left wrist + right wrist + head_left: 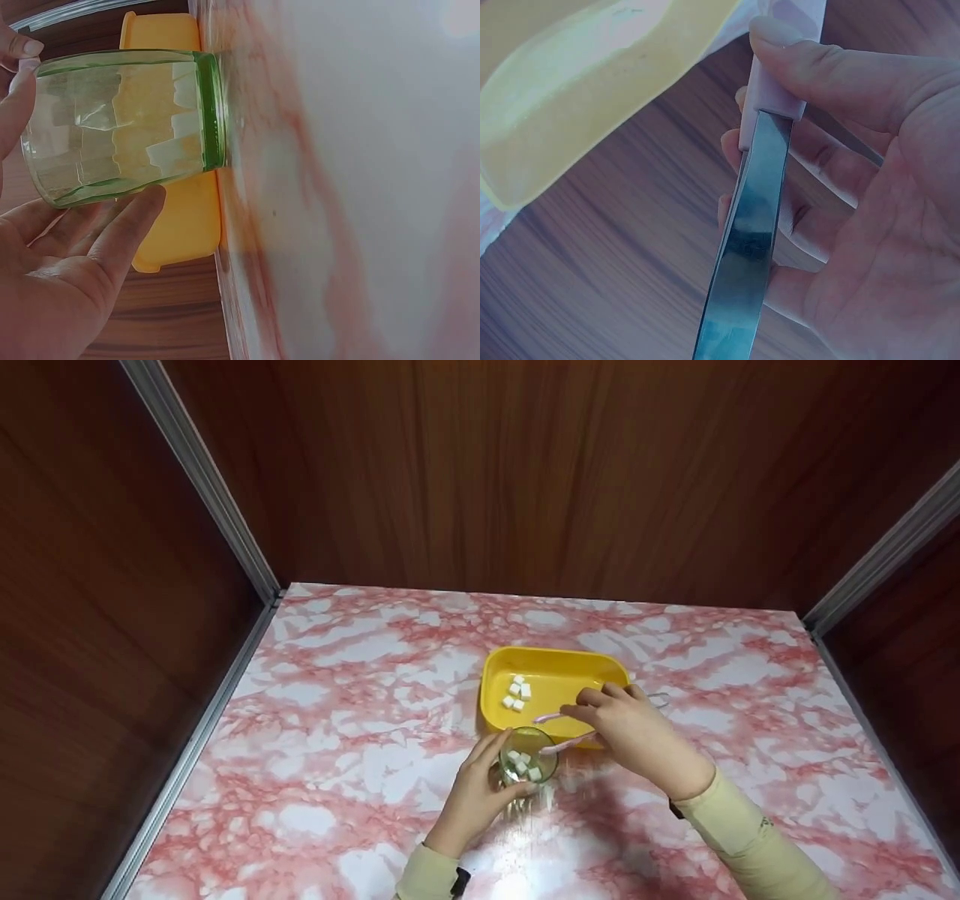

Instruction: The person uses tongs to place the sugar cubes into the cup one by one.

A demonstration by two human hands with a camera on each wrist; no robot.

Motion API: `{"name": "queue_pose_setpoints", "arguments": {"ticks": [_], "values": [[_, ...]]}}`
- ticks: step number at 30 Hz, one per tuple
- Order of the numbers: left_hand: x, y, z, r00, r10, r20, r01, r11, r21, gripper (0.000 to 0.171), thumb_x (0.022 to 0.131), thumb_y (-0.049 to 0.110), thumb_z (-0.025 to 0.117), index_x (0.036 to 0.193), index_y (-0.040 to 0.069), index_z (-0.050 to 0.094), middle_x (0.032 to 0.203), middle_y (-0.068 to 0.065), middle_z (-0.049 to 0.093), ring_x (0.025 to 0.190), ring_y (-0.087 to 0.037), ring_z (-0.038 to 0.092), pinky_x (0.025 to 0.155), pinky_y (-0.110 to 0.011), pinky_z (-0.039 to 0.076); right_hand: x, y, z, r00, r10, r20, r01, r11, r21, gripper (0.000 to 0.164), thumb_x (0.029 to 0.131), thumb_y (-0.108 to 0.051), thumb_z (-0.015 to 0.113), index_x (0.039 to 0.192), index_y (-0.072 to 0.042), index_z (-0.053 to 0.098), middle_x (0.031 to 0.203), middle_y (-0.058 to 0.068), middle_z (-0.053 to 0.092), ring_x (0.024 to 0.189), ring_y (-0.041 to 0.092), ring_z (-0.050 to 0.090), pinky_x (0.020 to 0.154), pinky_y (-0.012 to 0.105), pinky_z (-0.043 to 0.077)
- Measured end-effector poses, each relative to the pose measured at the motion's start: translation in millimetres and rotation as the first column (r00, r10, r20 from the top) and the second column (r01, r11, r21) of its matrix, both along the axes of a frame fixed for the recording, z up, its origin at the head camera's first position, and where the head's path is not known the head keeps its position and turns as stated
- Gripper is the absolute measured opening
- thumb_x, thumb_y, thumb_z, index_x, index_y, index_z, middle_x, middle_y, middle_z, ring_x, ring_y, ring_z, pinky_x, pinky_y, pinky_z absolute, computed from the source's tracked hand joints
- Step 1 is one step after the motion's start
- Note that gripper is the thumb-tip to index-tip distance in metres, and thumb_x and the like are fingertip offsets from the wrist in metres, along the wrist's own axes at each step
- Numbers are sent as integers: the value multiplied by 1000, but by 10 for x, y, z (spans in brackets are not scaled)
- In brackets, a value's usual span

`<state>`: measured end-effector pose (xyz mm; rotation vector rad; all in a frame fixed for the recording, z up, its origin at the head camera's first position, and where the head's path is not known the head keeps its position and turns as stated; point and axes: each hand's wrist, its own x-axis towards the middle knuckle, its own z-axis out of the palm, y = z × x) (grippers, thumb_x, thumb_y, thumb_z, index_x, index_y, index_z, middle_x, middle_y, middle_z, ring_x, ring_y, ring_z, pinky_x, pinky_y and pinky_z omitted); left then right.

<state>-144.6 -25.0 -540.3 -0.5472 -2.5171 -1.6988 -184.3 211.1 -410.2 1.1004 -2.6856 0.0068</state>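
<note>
Currently, left hand (478, 781): fingers and thumb curve around the glass and hold it, the thumb at the near side of the glass, the fingers along its left side.
Green-tinted glass (127, 127): upright on the table, between the left thumb and fingers, its mouth up and just below the right fingers' tongs.
Cubes in glass (534, 773): about 4 white ones at the bottom, inside the curve of the left fingers; overlap makes the exact count hard to tell.
Right hand (631, 733): pinches the tongs, thumb on 1 arm, fingers on the other.
Metal tongs (742, 232): in the right fingers' grip, pointing left from them, the bend out past the knuckles.
Pink tips (553, 748): 2, spread apart to the left of the right fingers, with no cube between them; the nearer reaches over the glass mouth, the farther over the tray.
Yellow tray (562, 651): beyond the left fingertips, partly beneath the right fingers.
Cubes in tray (525, 692): at least 5 white ones grouped to the left of the right fingers, beyond the left fingertips.
Table (360, 735): red-and-white marbled, beneath all the fingers.
Wood-grain panel (480, 472): upright, well beyond the fingers of either hand.
Sleeves (727, 817): pale yellow, behind the fingers, at the wrists.
</note>
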Motion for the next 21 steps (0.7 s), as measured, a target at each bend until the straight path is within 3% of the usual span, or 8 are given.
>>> {"name": "queue_pose_setpoints", "arguments": {"ticks": [6,21], "values": [[-7,2,-4,1000,-6,15,6,1000,25,84,77,42,75,149,22,36,145,4,37,129,-17,40,101,-24,40,-26,19,75,999,-41,18,41,999,11,58,67,0,85,120,-17,67,103,4,60,91,29,51,78,53,49],[3,8,14,999,6,35,-6,1000,10,85,76,40,78,148,24,36,146,6,37,130,-17,38,104,-28,39,-173,6,117,996,-86,16,86,996,-2,59,66,-4,87,120,-16,67,107,6,62,100,30,53,80,51,48]]}}
